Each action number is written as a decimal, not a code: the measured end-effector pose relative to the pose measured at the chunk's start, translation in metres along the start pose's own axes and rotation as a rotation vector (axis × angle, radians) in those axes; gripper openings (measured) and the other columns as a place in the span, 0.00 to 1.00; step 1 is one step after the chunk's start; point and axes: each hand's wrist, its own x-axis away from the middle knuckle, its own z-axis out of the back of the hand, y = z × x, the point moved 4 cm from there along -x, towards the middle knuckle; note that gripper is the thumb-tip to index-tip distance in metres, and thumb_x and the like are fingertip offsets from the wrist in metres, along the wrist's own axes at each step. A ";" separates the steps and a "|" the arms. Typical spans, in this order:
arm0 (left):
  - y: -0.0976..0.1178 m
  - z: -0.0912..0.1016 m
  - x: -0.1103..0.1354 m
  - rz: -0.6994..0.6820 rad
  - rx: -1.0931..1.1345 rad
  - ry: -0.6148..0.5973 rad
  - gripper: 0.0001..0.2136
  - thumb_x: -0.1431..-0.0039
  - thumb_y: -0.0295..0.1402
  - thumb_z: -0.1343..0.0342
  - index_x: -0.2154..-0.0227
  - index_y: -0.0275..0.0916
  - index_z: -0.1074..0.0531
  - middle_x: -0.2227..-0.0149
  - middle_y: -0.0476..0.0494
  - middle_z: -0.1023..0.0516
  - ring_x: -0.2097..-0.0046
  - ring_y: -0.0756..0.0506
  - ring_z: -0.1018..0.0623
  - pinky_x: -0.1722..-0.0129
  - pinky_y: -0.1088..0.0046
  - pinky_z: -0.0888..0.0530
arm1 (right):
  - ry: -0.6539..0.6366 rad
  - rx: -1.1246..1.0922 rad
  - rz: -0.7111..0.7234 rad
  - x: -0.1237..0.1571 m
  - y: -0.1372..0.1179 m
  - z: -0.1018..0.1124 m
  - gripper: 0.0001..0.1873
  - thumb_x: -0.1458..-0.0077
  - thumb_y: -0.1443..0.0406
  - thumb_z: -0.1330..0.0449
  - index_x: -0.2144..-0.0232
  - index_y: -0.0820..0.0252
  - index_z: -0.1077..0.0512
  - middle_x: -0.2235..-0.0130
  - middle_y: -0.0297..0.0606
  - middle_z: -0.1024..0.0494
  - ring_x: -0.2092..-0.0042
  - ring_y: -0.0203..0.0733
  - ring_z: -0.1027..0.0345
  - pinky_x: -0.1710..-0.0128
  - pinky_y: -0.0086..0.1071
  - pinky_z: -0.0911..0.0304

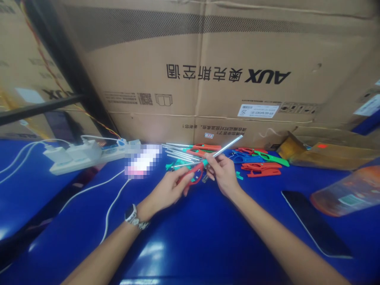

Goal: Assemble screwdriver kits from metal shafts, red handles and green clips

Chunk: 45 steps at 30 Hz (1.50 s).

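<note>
Above the blue table [190,245], my left hand [173,184] is closed around the handle end of a red lighter [202,168], and my right hand [222,172] pinches it where its metal tube begins. Just beyond my grip lie loose coloured handle parts [263,170]. Near them sits an open cardboard box [326,147], its inside hidden from me. Closer, beside a dark phone [316,223], I cannot tell what the orange see-through container [350,192] holds. Behind stands a large AUX carton [142,71].

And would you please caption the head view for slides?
Left hand and right hand hold a red-handled utility lighter above a blue table.
</note>
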 end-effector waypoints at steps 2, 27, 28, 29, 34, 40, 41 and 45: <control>0.000 -0.002 0.000 0.029 0.039 -0.015 0.17 0.32 0.46 0.53 0.70 0.37 0.34 0.80 0.54 0.31 0.84 0.56 0.34 0.84 0.83 0.38 | -0.007 -0.011 -0.032 0.000 0.001 -0.001 0.20 0.56 0.53 0.28 0.75 0.60 0.31 0.84 0.23 0.42 0.83 0.27 0.52 0.88 0.23 0.52; 0.000 -0.005 0.004 0.175 0.307 -0.069 0.18 0.35 0.51 0.50 0.62 0.38 0.34 0.83 0.57 0.34 0.89 0.56 0.39 0.92 0.84 0.42 | -0.286 -0.022 -0.154 -0.004 0.001 -0.004 0.20 0.52 0.53 0.30 0.71 0.60 0.32 0.82 0.23 0.37 0.82 0.26 0.51 0.83 0.24 0.55; 0.001 -0.006 0.004 0.186 0.338 -0.070 0.19 0.36 0.51 0.50 0.64 0.38 0.35 0.83 0.56 0.34 0.89 0.56 0.39 0.92 0.84 0.42 | -0.292 -0.015 -0.149 -0.004 0.000 -0.004 0.20 0.52 0.53 0.30 0.70 0.60 0.32 0.82 0.23 0.38 0.81 0.26 0.51 0.83 0.24 0.55; 0.001 -0.007 0.004 0.196 0.374 -0.072 0.19 0.36 0.52 0.49 0.65 0.38 0.35 0.83 0.56 0.34 0.89 0.56 0.39 0.92 0.84 0.42 | -0.297 -0.008 -0.143 -0.004 -0.002 -0.004 0.20 0.52 0.53 0.30 0.69 0.59 0.32 0.81 0.23 0.38 0.81 0.26 0.51 0.83 0.24 0.54; 0.001 -0.017 0.002 0.228 0.564 -0.096 0.19 0.37 0.52 0.49 0.66 0.40 0.37 0.83 0.58 0.35 0.89 0.56 0.41 0.92 0.83 0.40 | -0.311 0.005 -0.155 -0.005 -0.007 -0.008 0.20 0.52 0.52 0.30 0.68 0.58 0.32 0.80 0.22 0.39 0.80 0.27 0.52 0.82 0.25 0.55; -0.002 -0.031 -0.001 0.230 0.723 -0.090 0.19 0.38 0.54 0.49 0.64 0.41 0.38 0.82 0.59 0.35 0.89 0.57 0.43 0.92 0.83 0.37 | -0.217 0.035 -0.141 -0.002 -0.005 -0.011 0.19 0.53 0.52 0.30 0.68 0.59 0.30 0.78 0.26 0.33 0.80 0.27 0.50 0.82 0.25 0.53; -0.002 -0.034 -0.001 0.233 0.751 -0.094 0.19 0.38 0.54 0.49 0.63 0.42 0.38 0.82 0.59 0.35 0.89 0.57 0.43 0.92 0.83 0.37 | -0.202 0.034 -0.139 -0.001 -0.004 -0.012 0.19 0.53 0.52 0.30 0.68 0.59 0.30 0.78 0.26 0.33 0.80 0.27 0.49 0.82 0.26 0.51; -0.002 -0.039 0.001 0.263 0.846 -0.113 0.19 0.38 0.54 0.48 0.61 0.42 0.39 0.83 0.60 0.36 0.89 0.57 0.45 0.92 0.83 0.38 | -0.137 0.052 -0.120 0.005 0.000 -0.015 0.19 0.51 0.51 0.32 0.68 0.60 0.25 0.76 0.30 0.30 0.79 0.30 0.44 0.81 0.27 0.47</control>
